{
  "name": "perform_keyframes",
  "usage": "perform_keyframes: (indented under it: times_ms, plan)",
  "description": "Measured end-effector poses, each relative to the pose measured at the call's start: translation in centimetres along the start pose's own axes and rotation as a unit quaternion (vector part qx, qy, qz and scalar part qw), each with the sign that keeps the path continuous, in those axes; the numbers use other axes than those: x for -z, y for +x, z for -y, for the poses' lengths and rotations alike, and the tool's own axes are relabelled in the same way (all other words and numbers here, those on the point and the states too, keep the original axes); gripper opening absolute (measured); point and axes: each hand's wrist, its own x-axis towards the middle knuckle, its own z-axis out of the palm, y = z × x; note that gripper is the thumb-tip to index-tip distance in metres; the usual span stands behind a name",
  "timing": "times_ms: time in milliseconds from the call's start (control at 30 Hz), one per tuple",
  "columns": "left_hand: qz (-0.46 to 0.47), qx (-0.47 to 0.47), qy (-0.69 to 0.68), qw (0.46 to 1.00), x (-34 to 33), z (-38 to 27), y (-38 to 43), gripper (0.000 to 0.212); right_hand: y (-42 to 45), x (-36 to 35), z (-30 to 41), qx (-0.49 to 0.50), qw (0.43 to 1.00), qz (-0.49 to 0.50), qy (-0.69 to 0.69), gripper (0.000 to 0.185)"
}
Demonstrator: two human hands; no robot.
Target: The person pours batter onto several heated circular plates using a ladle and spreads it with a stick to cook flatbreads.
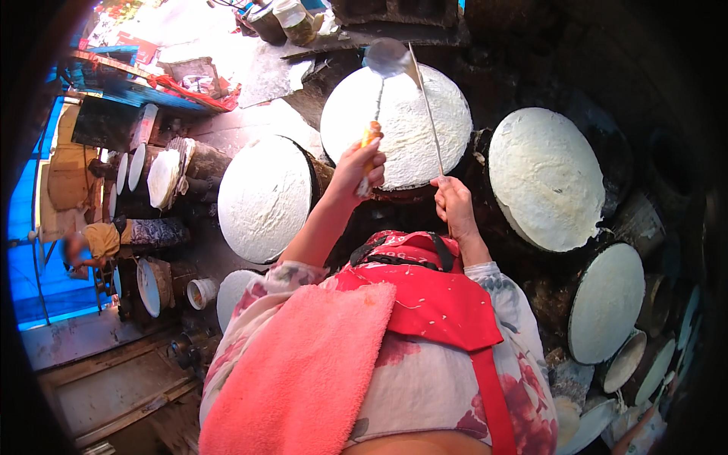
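Observation:
My left hand (364, 170) grips the orange handle of a metal ladle (388, 58), whose round bowl reaches over the far edge of the middle round griddle (392, 133). My right hand (455, 205) is closed around the lower end of a long thin rod-like tool (433, 128). Its blurred upper end appears flat and lies beside the ladle bowl; I cannot tell whether they touch. A rough white layer, like batter, covers the griddle. Both hands are at its near edge. Similar white-covered rounds stand at the left (264, 199) and right (546, 179).
More white rounds (607, 304) curve down the right side, where a partly visible arm (637, 433) shows. A pile of thin round sheets (165, 176) stands at left, near a bending person (102, 242) and a bucket (202, 293). Jars (294, 23) stand beyond the middle griddle.

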Motion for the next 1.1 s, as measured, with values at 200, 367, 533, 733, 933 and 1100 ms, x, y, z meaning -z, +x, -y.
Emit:
perform_keyframes:
  times_ms: [200,367,533,733,933,1100]
  plan:
    - [0.068,0.111,-0.258,0.957,1.2,-1.2,1.7,0.034,0.5,-0.4,0.7,0.137,0.983,-0.018,-0.125,0.024]
    - [0.175,0.104,-0.452,0.869,-0.2,-4.6,-1.6,0.037,2.2,5.9,1.8,0.093,0.974,-0.137,-0.156,0.02]
    - [0.152,0.06,-0.276,0.947,2.3,-4.0,-0.4,0.033,3.5,5.5,-2.7,0.037,0.961,-0.097,-0.257,0.026]
    - [-0.054,0.051,-0.031,0.997,3.2,-1.4,1.6,0.021,2.4,3.9,-1.5,-0.018,0.986,-0.079,-0.143,0.027]
    - [-0.116,0.032,0.066,0.991,2.0,-0.8,1.4,0.015,3.3,-0.6,-3.4,-0.046,0.994,0.007,-0.094,0.028]
    - [-0.145,0.023,0.06,0.987,2.4,-1.4,1.0,0.016,4.0,1.0,-1.6,-0.044,0.998,0.018,-0.038,0.032]
